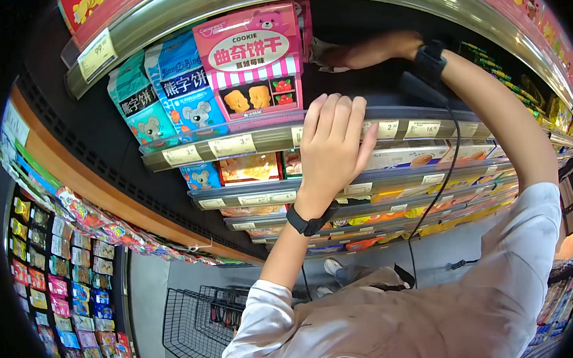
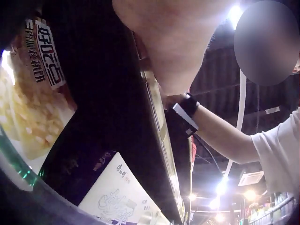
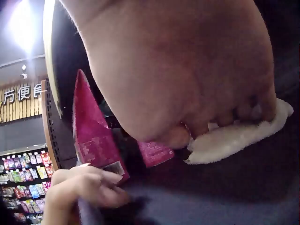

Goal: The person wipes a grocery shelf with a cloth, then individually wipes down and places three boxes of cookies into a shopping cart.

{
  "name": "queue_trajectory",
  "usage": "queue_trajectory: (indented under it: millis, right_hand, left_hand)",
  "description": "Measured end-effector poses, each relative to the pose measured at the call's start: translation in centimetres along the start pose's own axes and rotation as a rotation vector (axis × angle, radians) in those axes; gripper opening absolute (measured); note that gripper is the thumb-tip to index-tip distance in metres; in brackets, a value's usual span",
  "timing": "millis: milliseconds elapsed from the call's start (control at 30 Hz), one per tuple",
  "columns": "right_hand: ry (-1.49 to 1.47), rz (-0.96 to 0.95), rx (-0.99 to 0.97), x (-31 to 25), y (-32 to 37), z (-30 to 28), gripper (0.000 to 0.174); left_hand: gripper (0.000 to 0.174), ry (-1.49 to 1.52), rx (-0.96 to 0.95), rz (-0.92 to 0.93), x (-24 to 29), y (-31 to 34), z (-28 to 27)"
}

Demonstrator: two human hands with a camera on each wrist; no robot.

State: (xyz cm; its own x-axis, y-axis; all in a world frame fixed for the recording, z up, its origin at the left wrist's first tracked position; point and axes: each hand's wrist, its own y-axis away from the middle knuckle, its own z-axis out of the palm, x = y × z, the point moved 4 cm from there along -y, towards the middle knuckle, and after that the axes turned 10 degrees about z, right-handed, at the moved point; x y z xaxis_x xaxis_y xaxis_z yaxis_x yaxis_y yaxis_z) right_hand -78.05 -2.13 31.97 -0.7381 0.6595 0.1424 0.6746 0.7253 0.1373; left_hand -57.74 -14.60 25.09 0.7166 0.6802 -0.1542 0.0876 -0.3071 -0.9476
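A whitish cloth (image 3: 239, 140) lies under the curled fingers of my right hand (image 3: 187, 70), against the dark shelf surface. In the head view the right hand (image 1: 380, 49) reaches deep onto the upper shelf, just right of the pink cookie package (image 1: 251, 61), with the cloth (image 1: 322, 54) at its fingertips. My left hand (image 1: 333, 137) rests on the shelf's front edge below the package, fingers extended over the lip. The left hand (image 2: 168, 37) shows from the wrist side in the left wrist view, its fingers hidden there.
Blue bear-cookie bags (image 1: 188, 87) and a teal bag (image 1: 142, 112) stand left of the pink package. Lower shelves hold more packets. A black wire cart (image 1: 194, 326) stands on the floor at lower left. A cable (image 1: 439, 193) hangs from the right wrist device.
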Motion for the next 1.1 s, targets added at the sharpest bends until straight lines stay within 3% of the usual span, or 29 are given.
queue_trajectory:
  millis: [33,100,133,233,267,433,533,667,733,967,1000,1067,1100]
  right_hand:
    - [-0.001,0.003,0.002,0.8,-1.4,0.2,0.061]
    - [0.003,0.206,-0.225,2.1,-3.8,0.8,0.062]
    - [0.03,0.104,-0.108,1.4,-2.9,-0.2,0.063]
    - [0.011,0.218,-0.024,1.2,-3.1,-0.6,0.061]
    - [0.033,0.137,-0.089,1.2,-4.4,-0.4,0.058]
    - [-0.101,0.107,-0.149,-0.4,-3.7,-2.0,0.055]
    - [0.219,0.056,-0.102,-0.1,-4.7,-2.1,0.052]
    - [0.13,0.099,-0.029,0.9,-5.5,-2.1,0.048]
    - [0.021,0.136,0.306,2.5,-8.1,-3.1,0.042]
    - [0.002,0.073,0.275,2.1,-11.7,-3.6,0.042]
    - [0.0,0.057,0.272,4.4,-7.7,-1.5,0.042]
    - [-0.013,0.03,0.265,12.4,9.7,7.1,0.042]
    - [-0.022,0.019,0.264,14.3,13.2,9.1,0.042]
  left_hand:
    - [0.036,-0.009,-0.003,0.0,-0.1,0.1,0.2]
    - [0.035,-0.032,0.011,0.018,-0.2,0.2,0.5]
    - [0.035,-0.053,0.018,0.018,-0.2,0.2,0.6]
    - [0.033,-0.091,0.035,0.031,-0.3,0.2,0.9]
    - [0.032,-0.102,0.028,0.029,-0.3,0.1,1.0]
    - [0.031,-0.116,0.015,0.02,-0.3,0.1,1.0]
    - [0.032,-0.095,0.004,-0.001,-0.1,0.1,0.9]
    - [0.033,-0.068,-0.003,-0.036,0.0,0.2,1.0]
    - [0.034,-0.067,0.006,-0.038,-0.1,0.2,0.9]
    - [0.038,-0.045,-0.029,-0.036,-0.1,0.1,0.4]
    - [0.039,-0.047,-0.036,-0.034,-0.2,0.1,0.4]
    - [0.04,-0.055,-0.055,-0.032,-0.1,0.2,0.4]
    - [0.04,-0.065,-0.058,-0.033,-0.2,0.2,0.4]
